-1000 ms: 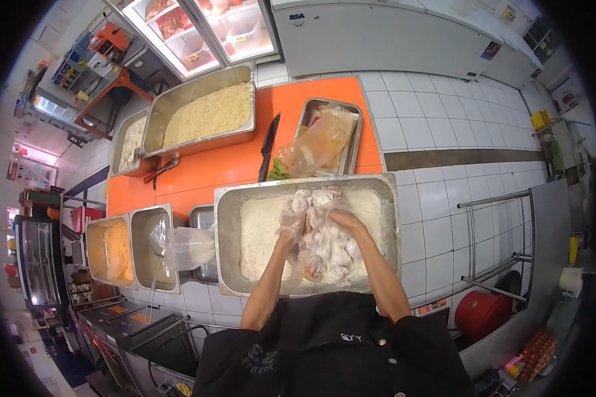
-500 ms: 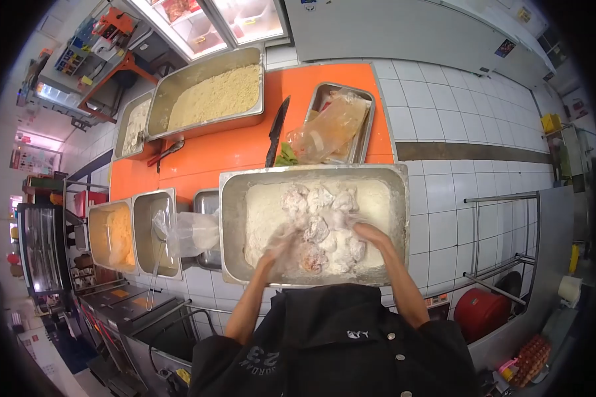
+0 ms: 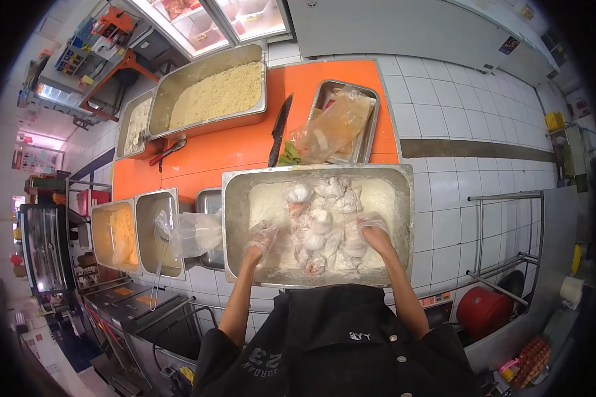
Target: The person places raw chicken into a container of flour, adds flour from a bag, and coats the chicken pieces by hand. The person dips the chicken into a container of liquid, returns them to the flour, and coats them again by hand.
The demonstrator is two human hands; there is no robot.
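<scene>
White square tiles (image 3: 437, 119) cover the floor around a bright orange tabletop (image 3: 205, 159), on whose near side sits a wide, deep steel pan (image 3: 235, 264) of pale powder. Inside it, the left hand (image 3: 263, 235), in a clear plastic glove, has loosely bent fingers over the powder at the left, with no piece visible in them. The similarly gloved right hand (image 3: 372, 225) has its fingers against the right side of the heap of powder-coated, pinkish-white food pieces (image 3: 321, 225) in the middle of the pan; whether they grip one cannot be told. Just beyond the pan are a bit of green leaf (image 3: 289, 155), a long black knife (image 3: 280, 132) and a steel tray (image 3: 375, 119) bearing a clear plastic bag (image 3: 331, 129). Far left stands a deep steel pan of yellowish crumbs (image 3: 218, 92), a red-handled utensil (image 3: 167, 152) near it. Near left, a translucent bag (image 3: 198, 231) lies beside a wire strainer (image 3: 157, 264) and a pan of orange coating (image 3: 122, 231). On the black top (image 3: 311, 344), "23" and "JORDAN" read in grey; a small white mark is only partly legible.
</scene>
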